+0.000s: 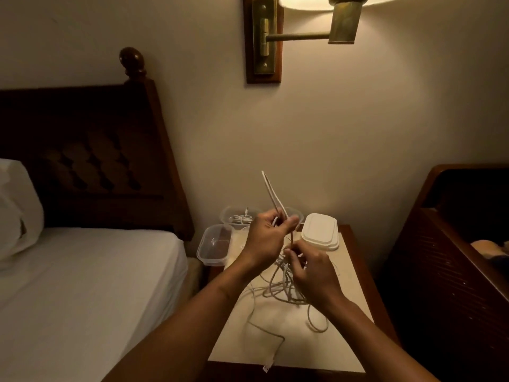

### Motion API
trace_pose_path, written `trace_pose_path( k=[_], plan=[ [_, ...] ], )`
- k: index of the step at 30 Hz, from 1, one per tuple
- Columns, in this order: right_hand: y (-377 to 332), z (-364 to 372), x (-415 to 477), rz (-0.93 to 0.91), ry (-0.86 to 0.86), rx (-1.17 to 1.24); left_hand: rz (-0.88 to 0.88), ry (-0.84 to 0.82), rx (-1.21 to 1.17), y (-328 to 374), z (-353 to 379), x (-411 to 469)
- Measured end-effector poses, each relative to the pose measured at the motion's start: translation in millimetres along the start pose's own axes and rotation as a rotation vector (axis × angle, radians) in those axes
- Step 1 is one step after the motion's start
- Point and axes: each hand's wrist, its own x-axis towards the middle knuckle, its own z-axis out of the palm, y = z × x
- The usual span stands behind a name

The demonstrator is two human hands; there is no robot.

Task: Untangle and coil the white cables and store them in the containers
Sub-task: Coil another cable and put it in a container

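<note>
Several white cables (283,285) lie in a loose tangle on the pale tabletop (297,351), and everything else sits around that tangle. Above its far edge the left hand (264,238) has its fingers (292,222) closed on a folded loop of cable that sticks up past them. Directly over the tangle, the right hand (316,277) pinches strands, fingers together on the cable. One strand trails from the tangle toward the near edge, ending in a plug (266,368). Beyond the tangle, to the left, stands an empty clear container (213,245); behind it another container (239,215) holds a coiled cable. Right of these, stacked white lids (321,234) rest. Left of the tabletop is a bed (82,277).
</note>
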Motion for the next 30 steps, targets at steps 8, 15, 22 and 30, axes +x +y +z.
trace_pose_path(
  k=[8,15,22,30],
  plan=[
    [16,2,-10,0.081,-0.120,-0.015,0.009,0.033,-0.483,26,-34,-3],
    [32,-8,-2,0.123,-0.039,0.011,-0.023,-0.066,0.388,-28,-46,-3],
    [18,-9,3,0.049,0.095,-0.125,-0.126,-0.254,0.479,-44,-27,-9],
    [27,17,-29,0.118,0.029,-0.147,-0.065,-0.139,-0.006,-9,-18,-14]
  ],
)
